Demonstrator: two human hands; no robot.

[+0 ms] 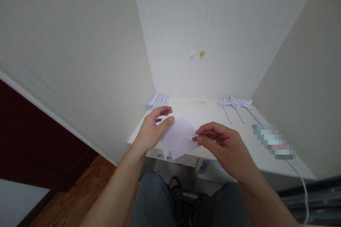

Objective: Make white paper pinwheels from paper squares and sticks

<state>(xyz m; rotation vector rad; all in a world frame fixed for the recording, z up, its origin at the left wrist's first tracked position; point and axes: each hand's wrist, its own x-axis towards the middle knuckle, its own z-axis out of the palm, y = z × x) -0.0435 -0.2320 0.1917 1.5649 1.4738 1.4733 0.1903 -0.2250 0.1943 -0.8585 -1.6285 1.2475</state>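
Observation:
A piece of white paper (pixel 178 133) is held up above the front of the white desk, with a slit or gap running in from its lower edge. My left hand (pixel 153 127) has its thumb on the paper's upper left side; its fingers reach past that edge. On the right side, my right hand (pixel 221 142) pinches the paper's edge between thumb and fingertips. A thin pale strip shows at those fingertips, too small to name. Several folded paper pinwheels (pixel 237 103) with white paper sticks lie at the desk's back right.
A stack of white paper strips or tubes (pixel 157 100) lies at the back left of the desk (pixel 239 142). A blurred-out device (pixel 274 142) with a white cable (pixel 304 188) sits on the right. Walls close in on three sides. Two hooks (pixel 202 54) hang on the back wall.

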